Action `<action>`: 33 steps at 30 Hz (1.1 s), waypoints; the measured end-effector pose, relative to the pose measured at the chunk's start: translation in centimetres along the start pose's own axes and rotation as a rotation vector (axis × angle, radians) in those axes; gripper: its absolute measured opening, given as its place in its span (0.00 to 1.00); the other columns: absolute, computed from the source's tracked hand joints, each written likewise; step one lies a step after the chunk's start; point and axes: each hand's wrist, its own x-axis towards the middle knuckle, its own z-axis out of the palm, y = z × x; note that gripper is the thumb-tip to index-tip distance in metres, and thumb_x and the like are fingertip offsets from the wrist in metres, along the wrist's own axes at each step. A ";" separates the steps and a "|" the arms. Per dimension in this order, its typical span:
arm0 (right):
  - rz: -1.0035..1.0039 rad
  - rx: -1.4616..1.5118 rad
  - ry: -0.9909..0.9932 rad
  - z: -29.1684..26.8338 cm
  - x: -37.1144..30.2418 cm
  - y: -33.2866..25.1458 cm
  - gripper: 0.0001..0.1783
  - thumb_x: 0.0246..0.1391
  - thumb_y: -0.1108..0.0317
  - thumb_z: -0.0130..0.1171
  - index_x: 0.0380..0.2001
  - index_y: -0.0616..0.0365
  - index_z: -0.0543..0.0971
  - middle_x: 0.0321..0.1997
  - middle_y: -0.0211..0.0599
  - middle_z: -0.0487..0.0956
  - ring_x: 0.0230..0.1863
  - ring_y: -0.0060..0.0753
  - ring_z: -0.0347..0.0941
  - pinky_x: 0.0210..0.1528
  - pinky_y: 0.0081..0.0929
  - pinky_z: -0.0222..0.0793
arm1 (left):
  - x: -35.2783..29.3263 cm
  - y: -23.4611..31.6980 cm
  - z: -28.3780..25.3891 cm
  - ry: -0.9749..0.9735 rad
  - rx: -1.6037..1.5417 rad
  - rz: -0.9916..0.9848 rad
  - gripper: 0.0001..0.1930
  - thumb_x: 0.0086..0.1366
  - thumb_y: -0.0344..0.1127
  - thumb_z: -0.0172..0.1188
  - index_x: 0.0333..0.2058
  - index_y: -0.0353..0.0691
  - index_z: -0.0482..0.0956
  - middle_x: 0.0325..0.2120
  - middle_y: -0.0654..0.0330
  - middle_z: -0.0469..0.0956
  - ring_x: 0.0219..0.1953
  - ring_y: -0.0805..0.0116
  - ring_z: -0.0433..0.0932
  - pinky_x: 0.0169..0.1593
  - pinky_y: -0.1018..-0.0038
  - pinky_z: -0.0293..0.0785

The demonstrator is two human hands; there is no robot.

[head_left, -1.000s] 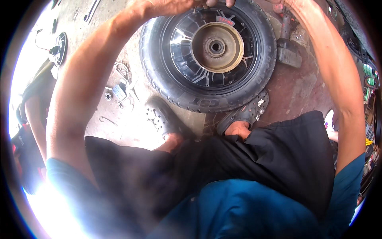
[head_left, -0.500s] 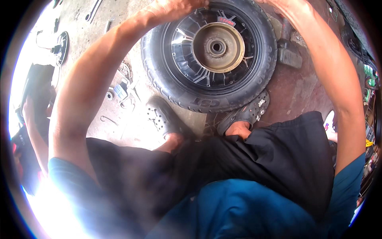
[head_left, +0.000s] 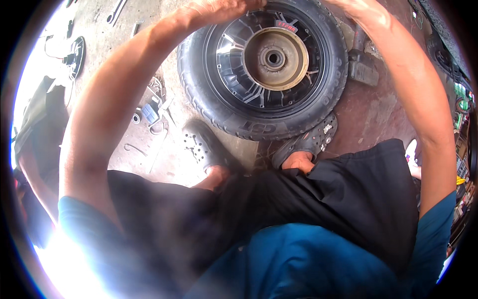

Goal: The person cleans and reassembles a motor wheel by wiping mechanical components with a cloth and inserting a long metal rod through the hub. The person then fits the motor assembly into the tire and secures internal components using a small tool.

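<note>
A black-tyred wheel [head_left: 269,121] with a finned black hub and a brass-coloured centre ring [head_left: 275,82] lies in front of my feet. A small red label [head_left: 286,26] sits on the hub. My left hand [head_left: 226,9] reaches to the far left part of the wheel, its partly visible fingers bent over the far rim. At the far right side, my right hand [head_left: 348,4] is mostly cut off by the upper edge, so its fingers are hidden. The tyre's near edge overlaps my right clog [head_left: 318,137]; my left clog [head_left: 199,147] stands beside it.
A heavy hammer [head_left: 362,70] lies right of the tyre. On the floor to the left are wrenches [head_left: 115,11], a ring-shaped part [head_left: 136,118], a bent hook [head_left: 134,147] and small metal parts [head_left: 155,117]. Another person's arm [head_left: 37,179] shows at far left, near a black disc [head_left: 77,57].
The wheel has shifted slightly right, and the marking on its near sidewall has moved right. My hands have shifted little. At far left the other person's arm has moved.
</note>
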 end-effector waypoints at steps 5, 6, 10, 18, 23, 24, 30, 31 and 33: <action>0.474 0.984 -0.206 1.2 1.2 2.6 0.10 0.58 0.65 0.52 0.32 0.61 0.77 0.27 0.38 0.79 0.28 0.32 0.78 0.31 0.25 0.74 | -0.8 0.5 -0.5 0.023 0.181 0.039 0.11 0.68 0.31 0.53 0.47 0.40 0.78 0.41 0.55 0.80 0.45 0.65 0.77 0.52 0.70 0.72; 0.472 0.982 -0.210 1.3 0.7 2.6 0.10 0.58 0.65 0.52 0.32 0.61 0.77 0.27 0.38 0.79 0.28 0.32 0.78 0.31 0.25 0.74 | -0.9 0.5 -0.8 0.013 0.241 0.063 0.11 0.68 0.31 0.53 0.47 0.40 0.78 0.42 0.55 0.80 0.46 0.65 0.77 0.52 0.70 0.72; 0.114 1.074 -0.310 1.0 -0.9 3.2 0.12 0.61 0.68 0.52 0.44 0.62 0.76 0.38 0.39 0.80 0.40 0.28 0.77 0.42 0.24 0.75 | -0.5 0.7 -1.7 -0.028 0.408 0.144 0.12 0.68 0.31 0.53 0.48 0.40 0.77 0.42 0.55 0.80 0.46 0.65 0.77 0.52 0.70 0.72; -0.023 0.205 -0.095 -1.1 -1.3 -0.2 0.15 0.58 0.60 0.57 0.38 0.62 0.80 0.31 0.35 0.81 0.32 0.26 0.77 0.34 0.24 0.73 | 0.0 0.9 -0.4 -0.007 0.337 0.115 0.13 0.68 0.31 0.53 0.49 0.39 0.76 0.44 0.55 0.79 0.48 0.65 0.76 0.53 0.69 0.72; 0.270 0.215 0.071 1.4 0.3 -0.7 0.14 0.56 0.61 0.54 0.34 0.63 0.79 0.23 0.36 0.79 0.26 0.29 0.76 0.28 0.24 0.71 | -1.2 0.9 -0.5 0.018 0.407 0.078 0.13 0.68 0.31 0.53 0.50 0.39 0.75 0.44 0.55 0.78 0.48 0.64 0.75 0.53 0.69 0.72; 0.310 0.670 -0.114 0.2 -0.1 0.9 0.14 0.57 0.62 0.53 0.36 0.63 0.78 0.25 0.37 0.79 0.28 0.30 0.77 0.29 0.25 0.72 | -0.3 1.1 -0.3 0.004 0.437 0.120 0.13 0.68 0.31 0.53 0.50 0.39 0.75 0.45 0.55 0.78 0.49 0.64 0.75 0.53 0.68 0.72; 0.144 0.978 -0.330 0.5 -1.3 1.8 0.14 0.60 0.65 0.54 0.43 0.65 0.77 0.37 0.40 0.81 0.36 0.30 0.78 0.36 0.25 0.75 | -0.2 0.4 -2.0 -0.092 0.743 0.272 0.14 0.68 0.31 0.53 0.51 0.39 0.74 0.45 0.55 0.78 0.50 0.64 0.75 0.53 0.68 0.72; 0.076 0.746 -0.304 0.3 -1.3 1.3 0.15 0.60 0.64 0.55 0.44 0.64 0.77 0.37 0.39 0.81 0.35 0.29 0.78 0.36 0.24 0.75 | -0.1 0.4 -2.0 -0.109 0.773 0.294 0.14 0.68 0.31 0.53 0.52 0.39 0.74 0.46 0.55 0.78 0.50 0.64 0.75 0.53 0.68 0.72; 0.016 0.398 -0.236 0.0 -1.1 0.8 0.15 0.58 0.63 0.56 0.43 0.62 0.79 0.34 0.37 0.81 0.33 0.26 0.77 0.36 0.22 0.74 | 0.1 0.8 -1.4 -0.123 0.758 0.305 0.15 0.68 0.31 0.53 0.52 0.39 0.74 0.46 0.54 0.77 0.50 0.64 0.75 0.54 0.67 0.72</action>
